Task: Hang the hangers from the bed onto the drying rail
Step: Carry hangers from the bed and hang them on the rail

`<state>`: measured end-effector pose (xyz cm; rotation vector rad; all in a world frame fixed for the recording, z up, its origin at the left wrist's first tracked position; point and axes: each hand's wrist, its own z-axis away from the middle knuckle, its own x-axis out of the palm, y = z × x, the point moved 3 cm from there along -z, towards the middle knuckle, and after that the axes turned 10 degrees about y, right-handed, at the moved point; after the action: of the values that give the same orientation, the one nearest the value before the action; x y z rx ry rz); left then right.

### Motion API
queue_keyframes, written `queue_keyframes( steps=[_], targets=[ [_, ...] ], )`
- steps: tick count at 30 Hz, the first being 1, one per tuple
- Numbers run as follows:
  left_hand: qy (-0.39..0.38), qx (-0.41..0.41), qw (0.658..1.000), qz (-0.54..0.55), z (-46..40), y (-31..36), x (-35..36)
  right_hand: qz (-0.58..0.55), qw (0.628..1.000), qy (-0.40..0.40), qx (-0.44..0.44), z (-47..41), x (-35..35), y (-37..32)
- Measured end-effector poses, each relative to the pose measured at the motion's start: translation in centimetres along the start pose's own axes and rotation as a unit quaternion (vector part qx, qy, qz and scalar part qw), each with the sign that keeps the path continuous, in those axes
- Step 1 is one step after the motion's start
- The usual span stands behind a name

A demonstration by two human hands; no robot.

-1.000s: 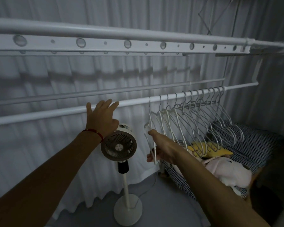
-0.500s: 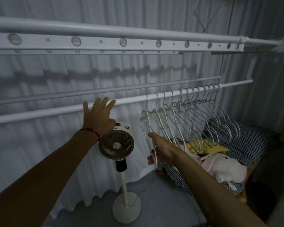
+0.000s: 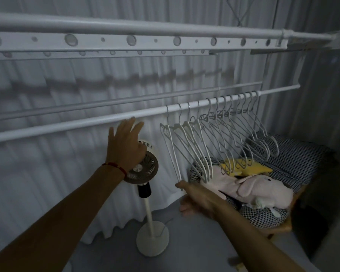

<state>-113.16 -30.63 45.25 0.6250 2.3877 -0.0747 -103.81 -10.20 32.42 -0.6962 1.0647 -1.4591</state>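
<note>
I can read no writing anywhere. About thirteen thin white wire hangers (image 3: 214, 138) hang by their hooks along the right stretch of the round white drying rail (image 3: 67, 125). My left hand (image 3: 126, 146), red cord at the wrist, is spread flat just below the rail, holding nothing. My right hand (image 3: 196, 199) is blurred at the bottom of the leftmost hanger (image 3: 171, 152); I cannot tell whether it grips. Beyond lies the checked bed (image 3: 302, 154).
</note>
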Motion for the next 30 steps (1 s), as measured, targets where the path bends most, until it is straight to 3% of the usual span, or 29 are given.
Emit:
queue_keyframes(
  steps=[3, 6, 9, 13, 16, 19, 22, 30],
  targets=[
    [0.035, -0.035, 0.984, 0.171, 3.0, 4.0, -0.3, 0.043, 0.999, -0.001, 0.024, 1.0, -2.0, 3.0],
    [0.038, -0.021, 0.969, 0.244, 6.2, 8.7, 0.1, 0.089, 0.995, -0.003, 0.041, 2.3, -4.7, 5.5],
    [-0.021, -0.024, 0.953, 0.3, 9.3, 13.1, 2.0, 0.109, 0.993, 0.043, 0.017, 3.7, -7.6, 7.5],
    [-0.144, -0.058, 0.918, 0.365, 13.5, 18.7, 4.6, 0.15, 0.966, 0.193, -0.091, 7.0, -11.2, 10.3],
    [-0.244, -0.064, 0.872, 0.419, 17.6, 23.1, 6.0, 0.143, 0.938, 0.295, -0.115, 11.6, -13.4, 14.1],
    [-0.352, -0.065, 0.809, 0.465, 24.2, 28.2, 6.5, 0.103, 0.915, 0.386, -0.055, 17.6, -15.2, 19.8],
    [-0.439, -0.014, 0.758, 0.482, 32.0, 33.7, 4.8, 0.062, 0.893, 0.445, 0.024, 24.5, -16.3, 27.0],
    [-0.59, 0.232, 0.623, 0.458, 49.4, 47.2, -7.1, -0.054, 0.768, 0.596, 0.227, 47.6, -16.1, 46.7]
  ],
)
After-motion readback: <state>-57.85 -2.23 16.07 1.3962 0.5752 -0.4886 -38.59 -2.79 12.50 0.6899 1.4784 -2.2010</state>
